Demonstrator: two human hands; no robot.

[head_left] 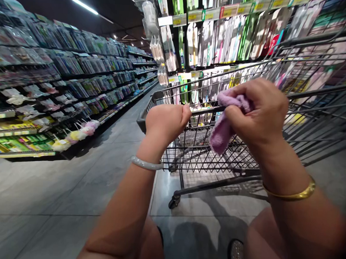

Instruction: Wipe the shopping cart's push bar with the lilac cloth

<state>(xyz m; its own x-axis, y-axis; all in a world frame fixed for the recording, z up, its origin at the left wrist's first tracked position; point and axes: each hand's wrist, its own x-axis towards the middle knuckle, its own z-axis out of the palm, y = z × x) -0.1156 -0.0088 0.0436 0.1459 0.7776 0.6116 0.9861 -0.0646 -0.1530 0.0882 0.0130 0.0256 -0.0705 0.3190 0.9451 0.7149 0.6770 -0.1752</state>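
A dark wire shopping cart (pixel 218 157) stands side-on in front of me. My left hand (pixel 167 119), with a pale bangle at its wrist, is closed in a fist round the cart's near top rail. My right hand (pixel 259 111), a gold bangle at its wrist, grips a purple cloth (pixel 222 134). One end of the cloth is bunched between thumb and fingers, and the rest hangs down over the cart's wire side. Between the two hands, part of the dark rail (pixel 206 111) shows.
Behind the cart rises a shelf rack (pixel 213 42) of hanging toothbrush packs. Long shelves (pixel 85 69) of packaged goods line the left side, with fluffy puffs (pixel 75 135) at their near corner. Grey tiled floor (pixel 100 172) runs down the aisle. A cart wheel (pixel 173 201) stands near my feet.
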